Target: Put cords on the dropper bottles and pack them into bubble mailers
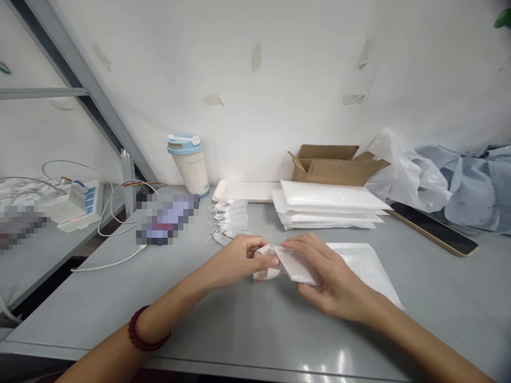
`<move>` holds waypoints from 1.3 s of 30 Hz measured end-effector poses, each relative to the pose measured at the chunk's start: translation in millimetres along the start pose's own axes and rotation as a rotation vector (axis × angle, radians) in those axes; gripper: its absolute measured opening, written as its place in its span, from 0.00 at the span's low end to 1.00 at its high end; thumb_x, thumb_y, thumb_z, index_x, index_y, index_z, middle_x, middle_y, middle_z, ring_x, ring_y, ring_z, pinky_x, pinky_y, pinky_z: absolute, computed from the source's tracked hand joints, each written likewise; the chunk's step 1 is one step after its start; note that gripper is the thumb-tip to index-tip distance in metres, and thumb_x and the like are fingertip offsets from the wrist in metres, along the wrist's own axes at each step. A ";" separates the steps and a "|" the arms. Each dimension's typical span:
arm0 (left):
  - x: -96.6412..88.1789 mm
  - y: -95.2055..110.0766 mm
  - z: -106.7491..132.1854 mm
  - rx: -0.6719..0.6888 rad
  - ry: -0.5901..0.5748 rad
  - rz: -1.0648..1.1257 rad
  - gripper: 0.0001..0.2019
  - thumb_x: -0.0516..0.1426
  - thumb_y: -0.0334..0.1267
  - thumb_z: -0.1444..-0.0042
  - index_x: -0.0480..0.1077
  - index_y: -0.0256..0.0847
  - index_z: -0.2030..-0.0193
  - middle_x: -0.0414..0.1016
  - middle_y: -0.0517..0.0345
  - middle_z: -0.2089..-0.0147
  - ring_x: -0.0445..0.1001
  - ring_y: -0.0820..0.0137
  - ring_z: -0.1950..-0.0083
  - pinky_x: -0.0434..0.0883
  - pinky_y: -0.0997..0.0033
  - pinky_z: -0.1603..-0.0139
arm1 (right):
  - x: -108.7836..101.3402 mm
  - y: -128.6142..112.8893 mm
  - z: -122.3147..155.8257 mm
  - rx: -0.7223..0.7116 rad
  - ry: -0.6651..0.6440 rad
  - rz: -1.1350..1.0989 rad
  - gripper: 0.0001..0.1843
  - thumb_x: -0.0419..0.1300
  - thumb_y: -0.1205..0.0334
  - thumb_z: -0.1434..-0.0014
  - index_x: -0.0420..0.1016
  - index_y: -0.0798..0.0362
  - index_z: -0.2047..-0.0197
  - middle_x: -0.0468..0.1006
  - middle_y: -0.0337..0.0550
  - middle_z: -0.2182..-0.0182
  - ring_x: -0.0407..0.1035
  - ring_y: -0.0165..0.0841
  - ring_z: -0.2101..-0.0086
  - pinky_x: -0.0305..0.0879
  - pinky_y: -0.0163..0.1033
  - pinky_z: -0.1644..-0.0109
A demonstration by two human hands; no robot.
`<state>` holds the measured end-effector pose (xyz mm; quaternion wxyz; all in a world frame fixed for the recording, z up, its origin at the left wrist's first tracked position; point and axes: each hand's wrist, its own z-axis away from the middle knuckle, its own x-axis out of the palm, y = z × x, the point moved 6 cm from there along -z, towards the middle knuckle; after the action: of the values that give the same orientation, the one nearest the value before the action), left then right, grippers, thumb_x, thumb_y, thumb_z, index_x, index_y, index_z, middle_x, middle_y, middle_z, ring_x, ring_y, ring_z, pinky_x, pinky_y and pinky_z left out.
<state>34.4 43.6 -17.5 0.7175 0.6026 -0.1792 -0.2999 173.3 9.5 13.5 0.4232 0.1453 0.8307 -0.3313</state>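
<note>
Just above the front middle of the table, my left hand (243, 260) pinches the left end of a translucent plastic bag (266, 270) between thumb and fingers. My right hand (325, 274) is closed around a white, flat, folded piece (297, 266) at the bag's right end. Whether this white piece lies inside the bag or is part of it, I cannot tell. Partly behind my right hand, a white padded mailer (365, 266) lies flat on the table. Beyond my left hand is a row of several small white tags with string loops (233, 218).
Several padded mailers (331, 205) are stacked before an open cardboard box (339, 170). A cup with a blue lid (191, 167) stands at the back left, near a cable (115, 266) and a power strip (90, 207). A phone (435, 229) and plastic bags (411, 170) are at right.
</note>
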 end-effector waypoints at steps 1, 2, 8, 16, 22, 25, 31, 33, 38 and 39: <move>1.2 0.9 1.1 -0.009 -0.050 0.003 0.10 0.58 0.42 0.48 0.71 0.37 0.64 0.72 0.61 0.72 0.70 0.74 0.72 0.68 0.74 0.69 | -0.5 -0.6 0.2 -0.002 0.002 -0.004 0.33 0.52 0.75 0.56 0.59 0.52 0.45 0.68 0.48 0.55 0.63 0.39 0.56 0.65 0.45 0.54; 2.2 1.3 2.2 -0.023 -0.096 0.008 0.09 0.59 0.41 0.48 0.72 0.37 0.64 0.73 0.60 0.72 0.71 0.74 0.72 0.68 0.74 0.68 | -1.1 -0.8 0.2 -0.004 0.002 -0.008 0.33 0.52 0.75 0.56 0.58 0.52 0.45 0.68 0.48 0.54 0.63 0.39 0.56 0.65 0.45 0.53; 1.3 -5.1 -0.6 -0.084 -0.055 0.076 0.06 0.61 0.37 0.52 0.72 0.37 0.69 0.72 0.61 0.75 0.71 0.74 0.74 0.68 0.74 0.71 | -1.7 -4.0 -0.2 -0.018 -0.025 -0.046 0.33 0.52 0.73 0.56 0.58 0.51 0.44 0.67 0.48 0.53 0.62 0.41 0.55 0.64 0.47 0.53; 4.5 -11.5 -6.0 -0.040 0.213 -0.046 0.07 0.59 0.37 0.56 0.64 0.39 0.76 0.60 0.67 0.79 0.60 0.77 0.77 0.58 0.78 0.78 | 9.8 -3.7 0.7 0.000 -0.109 0.047 0.35 0.54 0.71 0.55 0.55 0.53 0.41 0.66 0.51 0.51 0.60 0.43 0.52 0.60 0.50 0.49; -6.8 -9.7 -5.6 -0.024 0.346 -0.299 0.11 0.59 0.39 0.56 0.59 0.40 0.79 0.57 0.67 0.80 0.58 0.76 0.78 0.54 0.76 0.79 | 8.4 9.5 -0.5 0.063 -0.148 0.187 0.32 0.56 0.69 0.54 0.58 0.56 0.44 0.68 0.52 0.54 0.61 0.45 0.54 0.59 0.52 0.51; -20.8 10.0 2.0 0.153 0.487 -0.599 0.09 0.56 0.41 0.49 0.64 0.39 0.74 0.64 0.63 0.76 0.62 0.73 0.74 0.59 0.74 0.74 | 4.3 13.9 -1.3 0.081 -0.092 0.218 0.30 0.55 0.71 0.53 0.58 0.55 0.45 0.69 0.52 0.54 0.62 0.44 0.55 0.60 0.51 0.52; -49.8 30.2 14.7 0.358 0.549 -1.119 0.12 0.51 0.39 0.41 0.65 0.41 0.52 0.69 0.52 0.55 0.66 0.61 0.53 0.66 0.64 0.57 | 1.9 26.4 -0.7 0.149 -0.013 0.246 0.29 0.54 0.72 0.52 0.59 0.52 0.46 0.71 0.50 0.54 0.64 0.44 0.54 0.61 0.50 0.53; -56.2 22.7 11.7 0.305 0.502 -1.227 0.14 0.50 0.34 0.42 0.63 0.40 0.49 0.68 0.50 0.52 0.63 0.58 0.48 0.66 0.59 0.54 | 3.3 28.6 -0.1 0.157 -0.021 0.247 0.28 0.54 0.72 0.52 0.59 0.51 0.46 0.71 0.49 0.55 0.64 0.44 0.55 0.62 0.50 0.54; -59.1 11.4 5.1 0.253 0.475 -1.306 0.15 0.47 0.28 0.45 0.65 0.38 0.51 0.69 0.49 0.55 0.63 0.57 0.49 0.66 0.58 0.53 | 5.4 29.4 0.5 0.162 -0.034 0.255 0.28 0.54 0.72 0.52 0.58 0.50 0.46 0.71 0.49 0.54 0.64 0.44 0.55 0.62 0.51 0.53; -58.4 11.3 4.6 0.251 0.473 -1.314 0.16 0.47 0.28 0.46 0.65 0.38 0.52 0.69 0.49 0.56 0.63 0.57 0.49 0.66 0.59 0.53 | 5.6 29.5 0.4 0.166 -0.037 0.257 0.28 0.54 0.72 0.52 0.58 0.51 0.46 0.71 0.49 0.54 0.64 0.44 0.55 0.61 0.51 0.53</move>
<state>-10.2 78.9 0.5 0.3331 0.7131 0.3489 -0.5086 185.6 30.7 -3.7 0.4639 0.2787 0.7671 -0.3444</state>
